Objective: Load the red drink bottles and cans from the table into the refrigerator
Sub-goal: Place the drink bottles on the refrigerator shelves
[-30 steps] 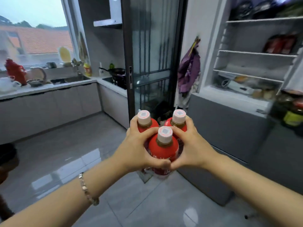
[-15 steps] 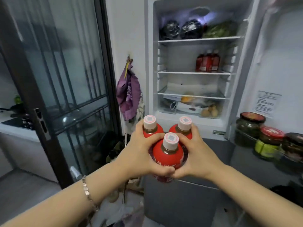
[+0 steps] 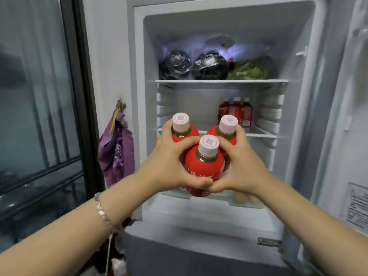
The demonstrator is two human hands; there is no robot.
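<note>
Three red drink bottles (image 3: 204, 166) with white caps are bunched together upright in front of the open refrigerator (image 3: 219, 22). My left hand (image 3: 169, 166) wraps the cluster from the left, and my right hand (image 3: 242, 166) presses it from the right; the thumbs meet under the front bottle. The cluster hangs level with the middle shelf (image 3: 258, 134), just outside the opening. Three more red bottles (image 3: 236, 111) stand at the back right of that shelf.
The top shelf holds two black bags (image 3: 194, 65) and green vegetables (image 3: 251, 69). The refrigerator door (image 3: 350, 136) stands open at the right. A purple bag (image 3: 117, 154) hangs on the wall at the left, beside a dark glass door (image 3: 39, 116).
The view has swung from the kitchen floor to face the refrigerator and come closer. Both hands have kept their hold and raised the three bottles to the middle shelf's height.
</note>
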